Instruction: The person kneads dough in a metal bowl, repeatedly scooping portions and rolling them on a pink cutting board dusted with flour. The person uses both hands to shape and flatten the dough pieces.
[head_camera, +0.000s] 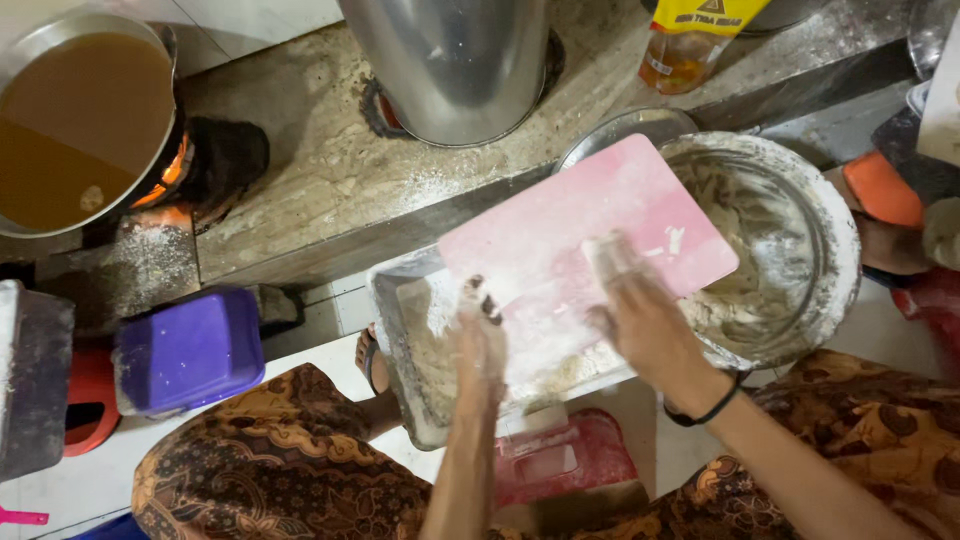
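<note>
A pink cutting board (590, 225) lies tilted across a floury metal tray (392, 330) and the rim of a big metal bowl (830, 215) holding pale dough. My right hand (640, 315), dusted with flour, presses flat on the board's surface with the fingers spread. My left hand (480, 335), also floury, rests at the board's lower left edge over the tray; its fingers are curled and I cannot see whether they grip the edge. Loose flour and dough bits (440, 365) lie in the tray under the board.
A wok of brown liquid (80, 115) sits on a lit burner at the far left. A tall steel pot (455, 60) and an oil bottle (690, 45) stand on the stone ledge. A purple tub (185, 350) and a red stool (570, 460) sit low down.
</note>
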